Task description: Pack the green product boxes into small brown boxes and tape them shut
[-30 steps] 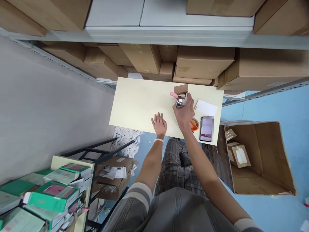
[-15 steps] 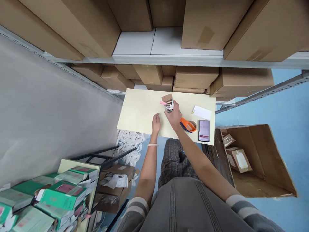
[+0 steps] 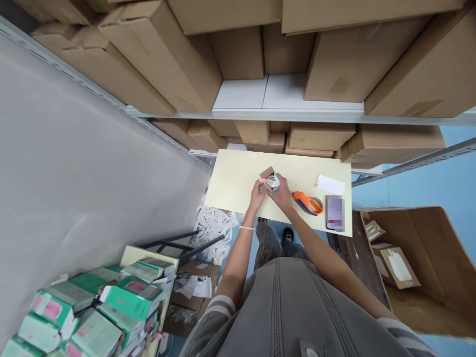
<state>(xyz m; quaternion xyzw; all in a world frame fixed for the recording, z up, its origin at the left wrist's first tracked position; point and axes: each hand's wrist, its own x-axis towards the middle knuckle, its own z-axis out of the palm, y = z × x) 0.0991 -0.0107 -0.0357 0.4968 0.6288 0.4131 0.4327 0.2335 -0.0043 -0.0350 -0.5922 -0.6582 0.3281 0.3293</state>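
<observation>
A small open box (image 3: pixel 275 190) is over the table's middle, with a brown cardboard flap (image 3: pixel 267 172) raised at its back and shiny silvery contents (image 3: pixel 272 181) showing inside. My right hand (image 3: pixel 281 194) wraps the box from the right, thumb and fingers closed around its side. At the left edge sticks out a pink flap (image 3: pixel 263 181); the curled fingers of my left hand (image 3: pixel 258 193) pinch at it, their tips partly hidden. What exactly the contents are is too small to tell.
An orange tape dispenser (image 3: pixel 308 203), a phone (image 3: pixel 335 213) and a white card (image 3: pixel 330 185) lie right on the cream table (image 3: pixel 230 178). Brown cartons (image 3: pixel 322 136) fill the shelves behind. Green boxes (image 3: pixel 126 297) are piled lower left; a large open carton (image 3: pixel 427 238) stands right.
My left hand has moved up and to the box's left side, closing at the pink flap. The right hand keeps hold of the box. The whole view has shifted.
</observation>
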